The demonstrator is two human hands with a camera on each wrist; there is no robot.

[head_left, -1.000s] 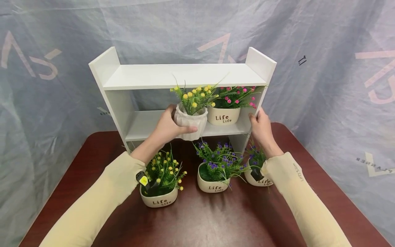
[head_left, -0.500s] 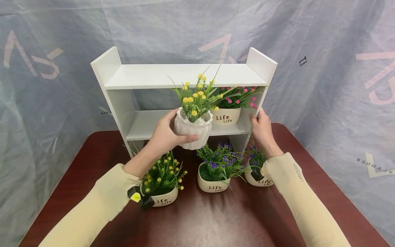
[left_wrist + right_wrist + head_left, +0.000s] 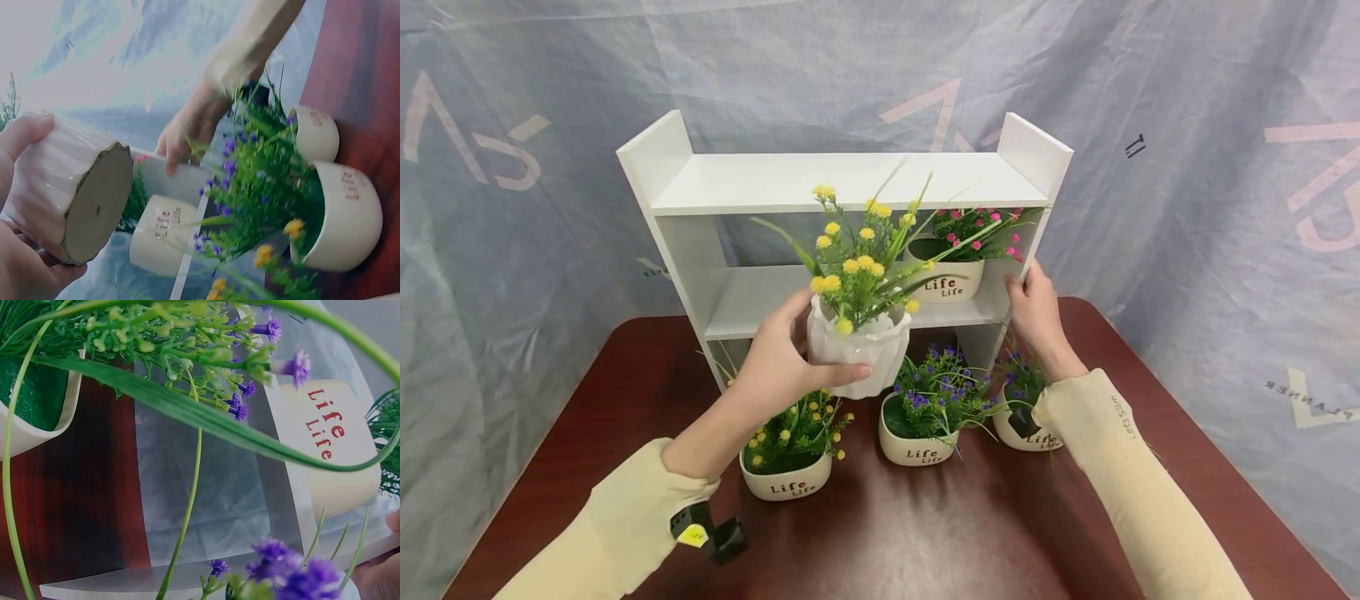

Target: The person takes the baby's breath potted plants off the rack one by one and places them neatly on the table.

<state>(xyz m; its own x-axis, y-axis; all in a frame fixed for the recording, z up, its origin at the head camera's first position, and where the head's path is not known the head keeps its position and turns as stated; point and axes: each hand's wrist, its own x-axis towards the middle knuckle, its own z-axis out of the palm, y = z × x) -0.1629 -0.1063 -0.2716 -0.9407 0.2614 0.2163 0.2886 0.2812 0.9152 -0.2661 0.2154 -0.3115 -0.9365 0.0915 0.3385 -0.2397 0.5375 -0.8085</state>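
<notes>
My left hand (image 3: 775, 358) holds a white ribbed flowerpot (image 3: 859, 358) with yellow flowers and long grass blades, thumb across its front. The pot is raised in front of the middle board of a white shelf (image 3: 850, 179); its flat underside shows in the left wrist view, where the same flowerpot (image 3: 97, 209) is tilted. At the shelf's right side panel, my right hand (image 3: 1037, 317) grips the edge. Beside that panel, on the middle board, stands a cream "Life" pot (image 3: 958, 279) with pink flowers, partly covered by the grass blades of the held one.
On the dark red table (image 3: 940, 542) stand a cream pot (image 3: 786, 485) with yellow flowers, a cream pot (image 3: 917, 452) with purple flowers and another purple-flowered pot (image 3: 1028, 438) behind my right wrist. A grey printed cloth (image 3: 1187, 250) hangs behind.
My left hand has drawn the white flowerpot away from the middle board, toward me and lower. My right hand has stayed on the shelf's side panel.
</notes>
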